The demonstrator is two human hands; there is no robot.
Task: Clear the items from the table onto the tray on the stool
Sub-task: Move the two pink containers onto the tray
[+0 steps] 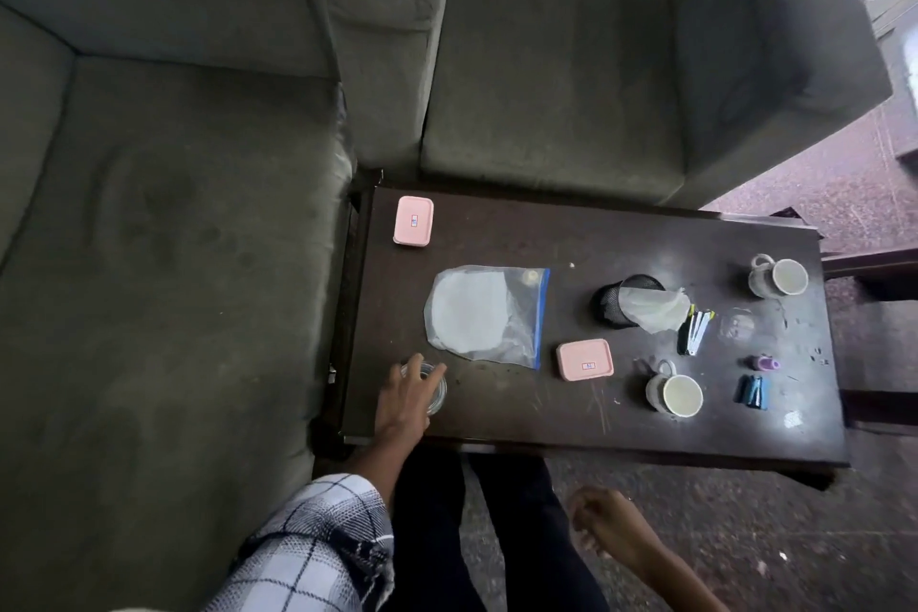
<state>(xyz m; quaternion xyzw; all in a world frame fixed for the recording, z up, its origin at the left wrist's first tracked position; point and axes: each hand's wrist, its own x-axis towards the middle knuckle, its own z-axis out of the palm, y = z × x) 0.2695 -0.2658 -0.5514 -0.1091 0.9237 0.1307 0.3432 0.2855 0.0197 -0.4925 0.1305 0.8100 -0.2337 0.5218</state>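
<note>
Dark table [497, 224]: left grip [405, 400] grasping glass [438, 397] at near-left corner; right grip [603, 524] slack, empty.

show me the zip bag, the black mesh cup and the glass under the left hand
zip bag [489, 313], head view, middle of the clear plastic
black mesh cup [607, 308], head view, dark mesh side
glass [438, 395], head view, uncovered right edge

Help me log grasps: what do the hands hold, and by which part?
The left hand grips the clear glass from above, fingers around its rim. The right hand holds nothing.
</note>
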